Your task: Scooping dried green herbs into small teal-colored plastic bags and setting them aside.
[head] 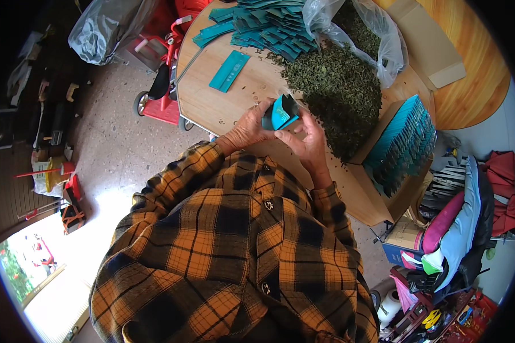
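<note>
In my left hand (251,126) I hold a small teal foil pouch (280,112) upright, its mouth open and its dark inside showing. My right hand (307,139) is curled at the pouch's right side, thumb at the lower edge and fingers near the right edge. Just right of both hands lies a large heap of dried green leaves (339,90), probably tea. A flat teal pouch (229,71) rests alone on the wooden table (206,105), beyond my left hand. How much the held pouch contains is hidden.
Many teal pouches (274,25) are piled at the table's far side. A clear plastic bag (390,55) holds more leaves. To the right, a cardboard box (380,206) is packed with upright pouches (401,145). A red wheeled ride-on toy (163,103) stands left of the table.
</note>
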{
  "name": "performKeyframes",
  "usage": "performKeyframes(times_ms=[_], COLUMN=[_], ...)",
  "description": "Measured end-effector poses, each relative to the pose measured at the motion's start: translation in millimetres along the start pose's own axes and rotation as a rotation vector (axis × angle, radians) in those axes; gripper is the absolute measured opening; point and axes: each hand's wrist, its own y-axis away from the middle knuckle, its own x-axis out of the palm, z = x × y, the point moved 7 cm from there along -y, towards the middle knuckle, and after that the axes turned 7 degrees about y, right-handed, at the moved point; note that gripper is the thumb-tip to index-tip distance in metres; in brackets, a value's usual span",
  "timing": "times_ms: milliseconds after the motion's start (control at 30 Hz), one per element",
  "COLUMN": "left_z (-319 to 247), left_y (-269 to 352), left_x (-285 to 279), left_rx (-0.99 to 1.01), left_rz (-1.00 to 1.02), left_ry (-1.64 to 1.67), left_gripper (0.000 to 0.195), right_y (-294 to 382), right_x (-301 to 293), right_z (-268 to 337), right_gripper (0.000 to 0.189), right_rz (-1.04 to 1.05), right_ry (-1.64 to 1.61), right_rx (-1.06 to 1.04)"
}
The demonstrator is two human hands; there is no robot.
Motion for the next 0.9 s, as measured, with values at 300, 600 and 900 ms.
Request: performKeyframes(times_ms=[300,600,900], left_z=[-17.0,-25.6,17.6], left_y=[1.2,3.1,11.1], left_x=[8.9,23.5,27.3], left_rx=[0.013,0.188,0.08], left_rz=[-0.029,0.073,0.138], left_ry=[-0.172,-0.152,-0.134], left_gripper=[0.068,0.047,0.041], right_y=[13.0,30.9,70.2], right_x=[-2.5,-44.9,-189.0], right_z=[-41.2,-28.9,95.4], right_gripper=[0.027,0.013,0.017], right_rz=[-0.099,-0.178,-0.271], right_ry=[-0.332,-0.2,-0.151], right_rx=[0.233,0.205,-0.234])
